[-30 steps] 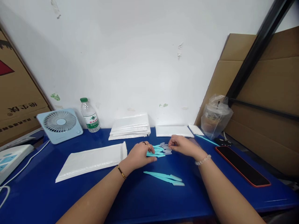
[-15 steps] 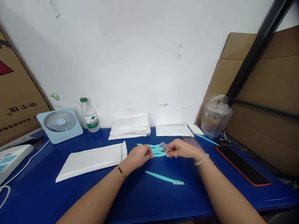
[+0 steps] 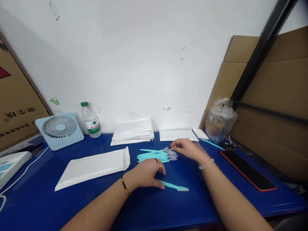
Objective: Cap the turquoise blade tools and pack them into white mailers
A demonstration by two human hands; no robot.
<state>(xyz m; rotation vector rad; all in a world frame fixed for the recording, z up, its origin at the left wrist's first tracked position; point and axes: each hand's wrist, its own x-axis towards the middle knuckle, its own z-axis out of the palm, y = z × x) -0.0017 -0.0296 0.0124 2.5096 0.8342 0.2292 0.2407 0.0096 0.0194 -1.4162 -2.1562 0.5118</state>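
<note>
A loose turquoise eyebrow razor [image 3: 176,187] lies on the blue table near its front. My left hand [image 3: 149,173] is over its handle end, thumb by the handle, the thumb and fingers apart. Behind that hand is a pile of turquoise eyebrow razors [image 3: 154,155], lying side by side with translucent greyish ends [image 3: 172,155] towards the right. My right hand [image 3: 186,148] is just above these ends, its fingers bent and slightly apart, with nothing visible in them. My left hand covers part of the loose razor's handle.
White padded mailers [image 3: 93,166] lie at left, with a stack of mailers [image 3: 132,130] by the wall. Around the edges are a fan [image 3: 61,130], a water bottle [image 3: 91,120], a bagged drink cup [image 3: 220,122], a red-edged phone [image 3: 247,170] and another turquoise razor [image 3: 211,144].
My left hand has left the pile and come nearer, down to the loose razor. My right hand has lifted slightly back from the pile, uncovering the translucent ends.
</note>
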